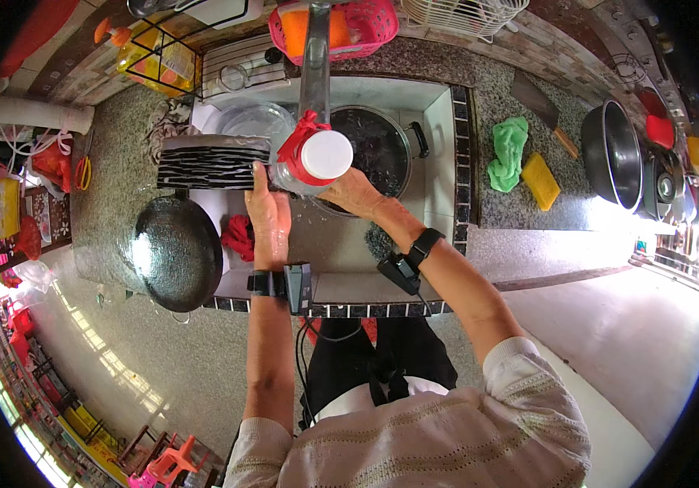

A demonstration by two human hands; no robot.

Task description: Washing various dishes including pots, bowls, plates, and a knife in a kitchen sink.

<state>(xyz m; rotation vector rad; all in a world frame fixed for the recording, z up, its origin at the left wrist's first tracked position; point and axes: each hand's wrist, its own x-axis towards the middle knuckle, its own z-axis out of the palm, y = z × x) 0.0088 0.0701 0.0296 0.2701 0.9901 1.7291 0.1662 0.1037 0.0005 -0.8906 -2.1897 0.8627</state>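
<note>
My left hand (268, 216) grips a bowl-like vessel (212, 165) with black and white stripes, thumb on its near right end. It is tipped on its side over the left part of the sink (349, 280). My right hand (352, 192) is beside the tap's white-capped end (327, 154), which has red cloth (297, 146) tied round it. The right fingertips are hidden there, so what they hold cannot be told. Below stand a dark two-handled pot (380, 146) with water in it and a clear basin (252, 119). Water drops show near the hands.
A black pan (180, 253) rests at the sink's left edge. A red cloth (239, 236) and a grey scrubber (380, 239) lie in the sink. To the right are a green cloth (508, 152), a yellow sponge (541, 182), a cleaver (535, 100) and a metal bowl (611, 155).
</note>
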